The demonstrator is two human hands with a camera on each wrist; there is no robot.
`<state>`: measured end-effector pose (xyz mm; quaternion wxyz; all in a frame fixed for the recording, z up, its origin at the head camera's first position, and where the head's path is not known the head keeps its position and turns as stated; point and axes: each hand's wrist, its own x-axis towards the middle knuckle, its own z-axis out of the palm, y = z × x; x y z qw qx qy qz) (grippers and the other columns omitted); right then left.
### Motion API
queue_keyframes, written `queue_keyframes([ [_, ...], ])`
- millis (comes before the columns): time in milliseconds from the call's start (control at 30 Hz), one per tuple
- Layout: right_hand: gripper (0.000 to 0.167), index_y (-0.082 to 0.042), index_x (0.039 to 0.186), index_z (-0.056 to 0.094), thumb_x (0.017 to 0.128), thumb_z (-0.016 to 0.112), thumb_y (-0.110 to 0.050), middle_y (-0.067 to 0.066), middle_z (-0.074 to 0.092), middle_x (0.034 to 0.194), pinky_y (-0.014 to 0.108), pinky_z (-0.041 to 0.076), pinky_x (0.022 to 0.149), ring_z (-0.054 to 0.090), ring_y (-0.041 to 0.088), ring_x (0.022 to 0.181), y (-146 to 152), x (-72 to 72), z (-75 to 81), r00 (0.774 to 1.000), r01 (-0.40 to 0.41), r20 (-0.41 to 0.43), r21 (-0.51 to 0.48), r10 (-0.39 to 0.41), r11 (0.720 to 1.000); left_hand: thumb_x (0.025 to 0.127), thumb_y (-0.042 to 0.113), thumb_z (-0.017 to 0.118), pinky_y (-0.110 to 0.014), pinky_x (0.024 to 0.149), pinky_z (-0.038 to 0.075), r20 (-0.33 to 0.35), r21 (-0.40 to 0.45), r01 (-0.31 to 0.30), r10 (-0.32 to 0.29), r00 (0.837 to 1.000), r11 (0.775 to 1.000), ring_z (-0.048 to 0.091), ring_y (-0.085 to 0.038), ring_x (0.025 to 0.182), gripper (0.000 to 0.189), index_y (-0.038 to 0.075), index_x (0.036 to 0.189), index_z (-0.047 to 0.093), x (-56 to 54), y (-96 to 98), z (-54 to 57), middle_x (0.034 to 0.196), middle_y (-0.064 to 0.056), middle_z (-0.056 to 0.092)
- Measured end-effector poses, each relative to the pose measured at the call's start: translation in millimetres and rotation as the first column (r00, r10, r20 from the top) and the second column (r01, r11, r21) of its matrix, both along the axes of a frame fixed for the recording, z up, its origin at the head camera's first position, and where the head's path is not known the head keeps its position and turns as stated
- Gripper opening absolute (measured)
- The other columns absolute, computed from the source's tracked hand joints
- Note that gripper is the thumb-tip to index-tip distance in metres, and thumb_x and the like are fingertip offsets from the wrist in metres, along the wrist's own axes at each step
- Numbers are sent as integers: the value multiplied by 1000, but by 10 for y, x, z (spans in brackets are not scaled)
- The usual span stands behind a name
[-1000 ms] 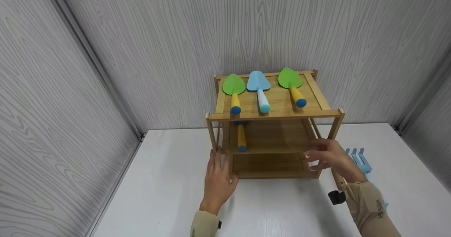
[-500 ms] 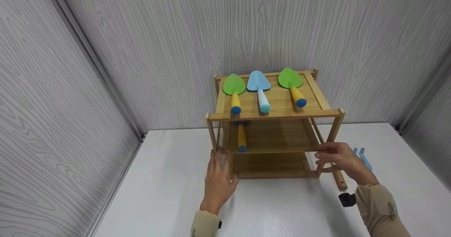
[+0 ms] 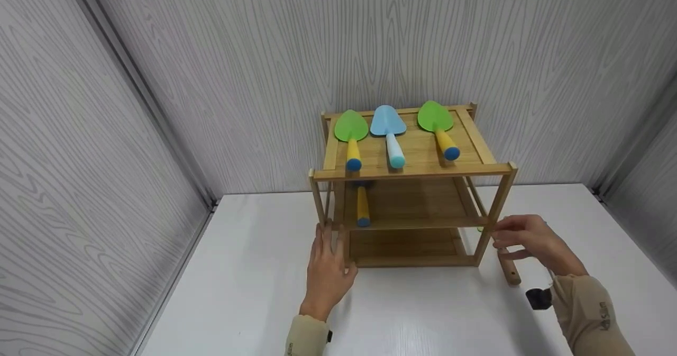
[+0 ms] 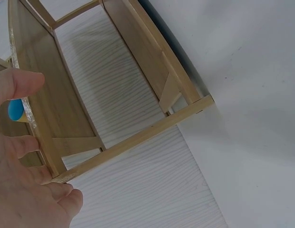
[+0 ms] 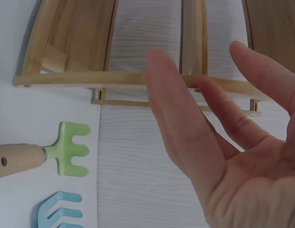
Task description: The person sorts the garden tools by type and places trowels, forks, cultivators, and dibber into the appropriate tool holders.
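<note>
A three-tier wooden shelf rack [image 3: 410, 173] stands against the back wall. My left hand [image 3: 326, 276] rests its extended fingers on the rack's left front leg, by the middle tier. In the left wrist view its fingertips lie at the joint of leg and rail, the thumb [image 4: 26, 84] apart from them. My right hand [image 3: 534, 242] is just outside the right front leg, fingers loosely bent and holding nothing. Under it a wooden-handled green hand fork [image 5: 71, 149] lies on the table, with a light blue fork [image 5: 50, 209] beside it, hidden in the head view.
On the top tier lie a green trowel [image 3: 351, 126], a light blue trowel [image 3: 387, 120] and another green trowel [image 3: 435, 116], handles forward. A yellow handle [image 3: 362, 205] with a blue end sticks out from the middle tier. Grey wood-grain walls enclose the white table [image 3: 254, 261].
My right hand has moved to the right, from the front of the rack's right side to outside its right leg, and now covers the blue fork. The left hand stays put.
</note>
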<state>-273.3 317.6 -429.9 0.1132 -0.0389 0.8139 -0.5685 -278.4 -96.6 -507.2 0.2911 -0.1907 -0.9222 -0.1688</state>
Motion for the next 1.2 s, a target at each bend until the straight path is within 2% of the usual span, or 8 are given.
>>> queue_keyframes([
  [67,49,21,132,47,100,61,-13,17,65,119,43,59,82,67,24,101,21,-2,-8,1000,6,3,5,-6,1000,84,16,74,-52,112,36,23,-3,-10,10,1000,1000,28,-49,145,75,1,151,42,9,1,8,155,-28,32],
  [200,49,21,134,45,101,59,-12,20,62,121,44,59,83,67,23,99,60,-7,-39,1000,26,15,9,-26,1000,86,18,72,-51,114,33,56,-8,-18,18,998,1000,26,-48,146,75,1,152,41,24,7,24,157,-27,30],
  [300,48,21,133,44,101,59,-11,23,61,121,45,59,83,68,24,98,95,-14,-85,999,39,28,12,-40,999,86,17,72,-51,115,33,59,-3,-17,17,998,1000,25,-48,146,74,1,152,41,26,9,27,157,-27,30],
  [500,49,21,132,44,101,61,-13,13,67,107,47,58,84,71,25,95,174,-30,-169,995,67,74,27,-69,997,86,17,74,-52,114,34,50,4,-13,13,999,1000,26,-48,146,74,1,151,42,20,3,14,156,-28,31],
  [567,51,21,133,44,101,61,-14,13,67,108,47,59,83,71,24,95,200,-32,-187,993,79,85,33,-81,996,86,17,74,-53,113,34,50,1,-14,14,999,1000,26,-48,146,75,1,151,42,18,2,10,156,-28,31],
  [733,56,22,135,41,100,62,-16,26,59,123,45,59,82,71,25,96,258,-38,-231,989,97,104,54,-102,994,86,17,74,-52,115,32,59,-7,-16,17,998,1000,24,-47,147,75,1,152,41,24,-7,11,157,-27,29],
  [867,59,23,137,38,101,61,-18,31,55,128,46,59,82,70,29,99,309,-48,-276,985,115,122,77,-124,990,85,17,74,-52,115,32,46,-3,-5,5,999,1000,25,-48,146,75,1,151,41,23,-11,12,157,-27,29],
  [1200,67,21,142,33,100,62,-22,22,65,122,47,59,82,70,32,98,442,-77,-412,975,140,163,93,-154,986,85,15,72,-52,114,32,31,8,10,-11,999,1000,25,-49,146,73,-1,150,41,14,-11,10,155,-27,31],
])
